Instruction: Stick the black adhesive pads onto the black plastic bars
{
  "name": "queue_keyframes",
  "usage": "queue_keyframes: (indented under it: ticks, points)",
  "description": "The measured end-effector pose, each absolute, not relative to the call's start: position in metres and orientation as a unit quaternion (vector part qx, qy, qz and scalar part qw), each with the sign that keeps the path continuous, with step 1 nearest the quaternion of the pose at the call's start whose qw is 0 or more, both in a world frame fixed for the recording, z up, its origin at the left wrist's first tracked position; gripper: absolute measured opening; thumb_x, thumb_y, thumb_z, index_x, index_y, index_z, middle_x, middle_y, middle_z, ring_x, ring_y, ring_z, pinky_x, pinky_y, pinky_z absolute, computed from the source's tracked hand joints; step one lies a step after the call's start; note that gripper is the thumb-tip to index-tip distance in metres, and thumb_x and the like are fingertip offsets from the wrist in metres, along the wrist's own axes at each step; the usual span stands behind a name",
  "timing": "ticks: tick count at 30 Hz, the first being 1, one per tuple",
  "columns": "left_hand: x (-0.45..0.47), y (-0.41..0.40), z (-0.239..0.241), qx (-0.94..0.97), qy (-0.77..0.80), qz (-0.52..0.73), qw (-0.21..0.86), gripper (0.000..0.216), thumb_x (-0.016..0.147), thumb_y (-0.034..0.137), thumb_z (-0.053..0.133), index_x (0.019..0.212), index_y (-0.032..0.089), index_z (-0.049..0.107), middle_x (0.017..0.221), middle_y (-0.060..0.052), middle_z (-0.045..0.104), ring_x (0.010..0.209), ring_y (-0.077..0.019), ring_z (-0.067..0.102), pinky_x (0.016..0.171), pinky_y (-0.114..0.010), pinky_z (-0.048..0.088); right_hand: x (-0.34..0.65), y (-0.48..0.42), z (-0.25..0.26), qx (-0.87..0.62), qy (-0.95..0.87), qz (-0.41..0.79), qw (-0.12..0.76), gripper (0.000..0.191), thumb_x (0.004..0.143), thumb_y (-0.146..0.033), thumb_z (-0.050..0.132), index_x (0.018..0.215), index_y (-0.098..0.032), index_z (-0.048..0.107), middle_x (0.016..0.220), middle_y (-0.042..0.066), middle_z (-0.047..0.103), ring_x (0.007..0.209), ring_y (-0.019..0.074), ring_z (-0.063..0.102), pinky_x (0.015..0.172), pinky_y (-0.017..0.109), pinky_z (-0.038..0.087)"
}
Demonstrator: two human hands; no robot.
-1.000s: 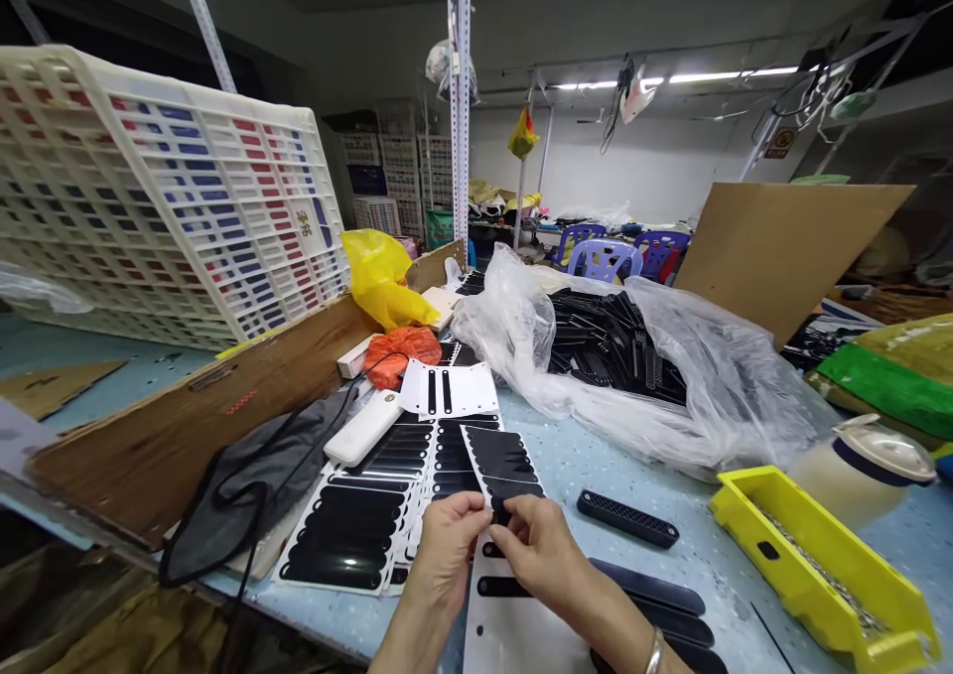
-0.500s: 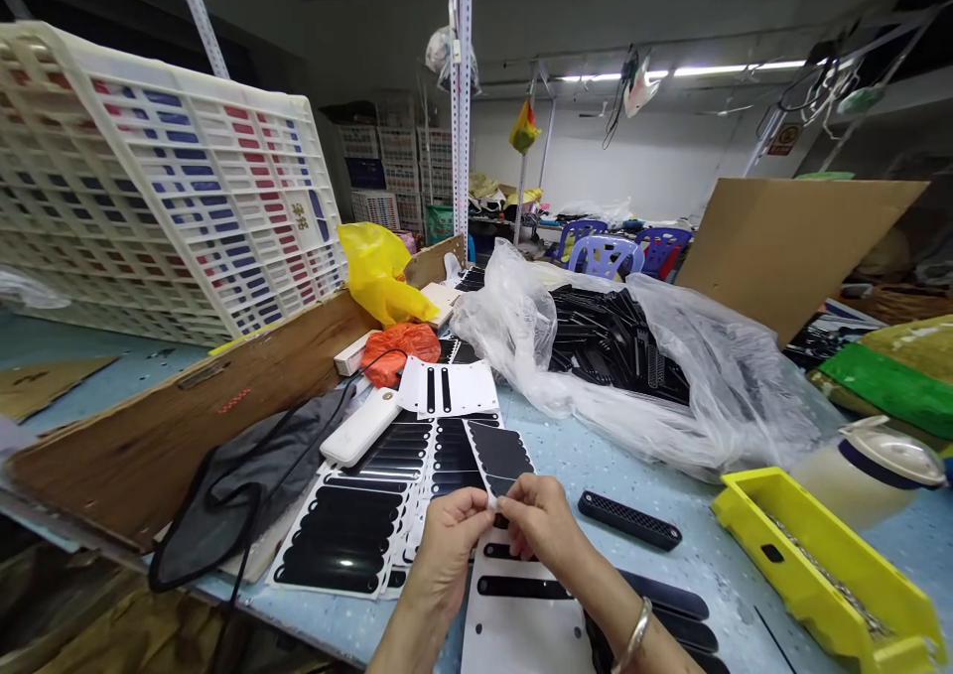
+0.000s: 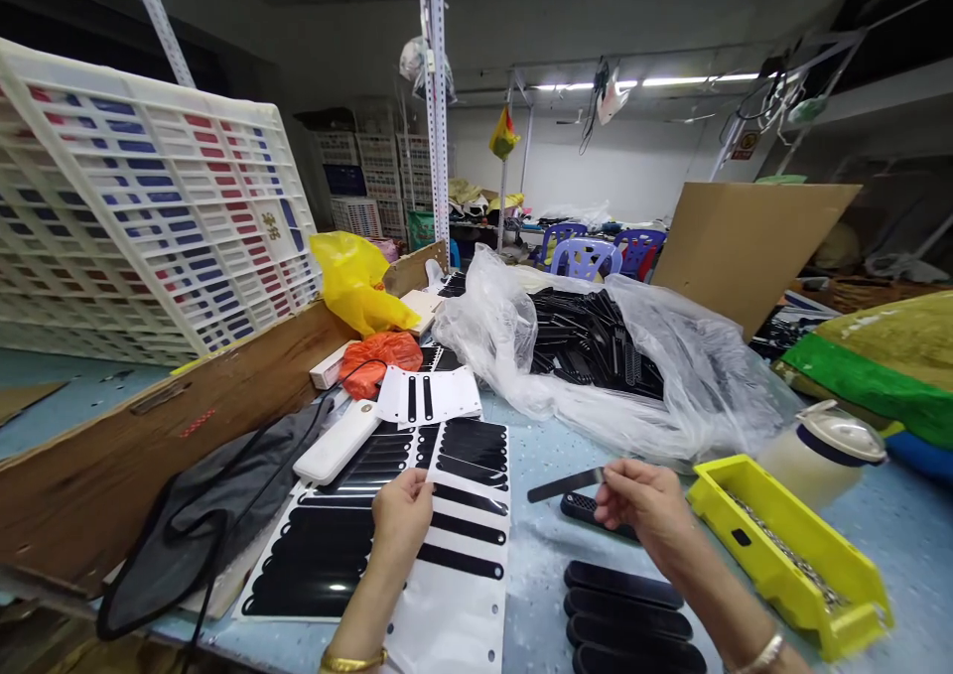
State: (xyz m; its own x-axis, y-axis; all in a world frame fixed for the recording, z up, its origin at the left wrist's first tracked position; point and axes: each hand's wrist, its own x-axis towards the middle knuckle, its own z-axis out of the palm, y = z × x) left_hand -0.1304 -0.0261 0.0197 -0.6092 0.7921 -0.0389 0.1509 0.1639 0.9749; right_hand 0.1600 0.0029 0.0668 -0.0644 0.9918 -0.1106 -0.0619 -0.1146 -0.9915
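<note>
- Half a second ago both hands met over the white backing sheet at lower centre; now they have drawn apart, and the right hand has carried a thin dark strip off to the right of the sheet.
- The right hand is closed in a pinch, thumb and fingertips on the strip's right end. The strip is flat, narrow and round-ended, and it juts leftward just above the surface, right of centre.
- The left hand is curled, fingertips pressing on the backing sheet. I cannot tell whether it grips the sheet's edge or only holds it down.
- The backing sheet is glossy white, with glossy black slot-shaped stickers in rows across its upper part and small punched holes along its right edge.
- More sticker sheets lie to its left, their wide black ovals catching the light.
- Under the strip lies a black ribbed grille piece, and below it, at lower right, a stack of smooth matt black oval covers.
- A yellow plastic tray, long and rectangular, sits at right.
- A crumpled clear plastic bag of black parts fills the middle of the frame.
- A white lattice crate leans at upper left behind a brown cardboard panel.
</note>
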Motion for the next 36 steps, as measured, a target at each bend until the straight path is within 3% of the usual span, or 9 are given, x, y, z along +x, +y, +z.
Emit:
queue_keyframes:
  ticks: [3,6,9,11,14,17,26,30,36]
  points:
    - [-0.131,-0.024,0.023,0.357,0.732,0.530,0.234,0.015,0.057,0.012,0.064,0.063,0.024,0.070,0.050,0.001,0.062,0.065,-0.0239,0.061,0.065,-0.029,0.039,0.194,-0.008,0.072,-0.498,-0.421,0.564,0.507,0.041,0.055,-0.047,0.086,0.071,-0.013,0.070,0.058,0.007,0.068,0.047,0.0189,0.064,0.042,0.027,0.049]
    - [-0.126,-0.025,0.028,0.410,0.753,0.496,0.141,0.020,0.060,0.013,0.066,0.074,0.025,0.072,0.071,-0.004,0.072,0.074,-0.0263,0.064,0.069,-0.030,0.041,0.213,-0.023,0.075,-0.485,-0.398,0.580,0.520,0.043,0.054,-0.045,0.088,0.079,-0.012,0.076,0.066,0.012,0.073,0.056,0.0230,0.068,0.047,0.030,0.052]
    - [-0.111,-0.029,0.037,0.449,0.743,0.486,0.103,0.012,0.062,0.020,0.070,0.073,0.024,0.072,0.078,-0.007,0.074,0.069,-0.0254,0.064,0.064,-0.030,0.043,0.219,-0.036,0.075,-0.460,-0.398,0.600,0.519,0.039,0.058,-0.044,0.087,0.080,-0.013,0.078,0.071,0.015,0.074,0.065,0.0241,0.070,0.052,0.030,0.055]
    - [-0.091,-0.033,0.042,0.467,0.711,0.483,0.205,0.011,0.066,0.033,0.072,0.065,0.022,0.070,0.064,-0.006,0.070,0.059,-0.0227,0.062,0.054,-0.028,0.041,0.219,-0.044,0.073,-0.445,-0.410,0.603,0.520,0.036,0.062,-0.045,0.086,0.081,-0.015,0.079,0.071,0.015,0.075,0.067,0.0245,0.070,0.053,0.030,0.056]
    - [-0.054,-0.038,0.049,0.444,0.596,0.464,0.482,0.038,0.072,0.054,0.068,0.059,0.018,0.065,0.056,-0.006,0.066,0.048,-0.0188,0.061,0.041,-0.023,0.035,0.218,-0.054,0.067,-0.430,-0.443,0.583,0.528,0.032,0.068,-0.046,0.081,0.083,-0.018,0.080,0.073,0.013,0.075,0.068,0.0249,0.070,0.054,0.031,0.056]
    - [-0.023,-0.041,0.055,0.368,0.514,0.466,0.620,0.043,0.072,0.056,0.067,0.059,0.016,0.061,0.052,-0.007,0.065,0.040,-0.0140,0.056,0.037,-0.020,0.027,0.219,-0.065,0.065,-0.418,-0.500,0.549,0.524,0.027,0.076,-0.044,0.075,0.087,-0.020,0.079,0.076,0.011,0.075,0.063,0.0217,0.069,0.055,0.032,0.058]
    - [-0.003,-0.040,0.067,0.333,0.468,0.484,0.661,0.029,0.057,0.035,0.079,0.054,0.015,0.057,0.049,-0.005,0.063,0.037,-0.0081,0.050,0.037,-0.017,0.024,0.244,-0.077,0.058,-0.440,-0.622,0.443,0.472,0.021,0.085,-0.037,0.065,0.097,-0.024,0.077,0.086,0.009,0.074,0.069,0.0222,0.072,0.054,0.028,0.059]
    - [0.002,-0.037,0.065,0.309,0.481,0.514,0.640,0.030,0.053,0.035,0.080,0.054,0.015,0.058,0.050,-0.006,0.066,0.039,-0.0091,0.052,0.039,-0.017,0.028,0.252,-0.069,0.063,-0.502,-0.678,0.257,0.472,0.021,0.081,-0.031,0.069,0.099,-0.024,0.076,0.092,0.009,0.076,0.075,0.0239,0.072,0.057,0.030,0.060]
    - [0.011,-0.029,0.063,0.298,0.463,0.524,0.650,0.029,0.054,0.034,0.081,0.058,0.014,0.059,0.054,-0.009,0.069,0.042,-0.0108,0.055,0.040,-0.018,0.031,0.232,-0.049,0.068,-0.414,-0.803,0.029,0.428,0.023,0.086,-0.025,0.065,0.108,-0.020,0.072,0.098,0.011,0.074,0.084,0.0252,0.068,0.075,0.039,0.055]
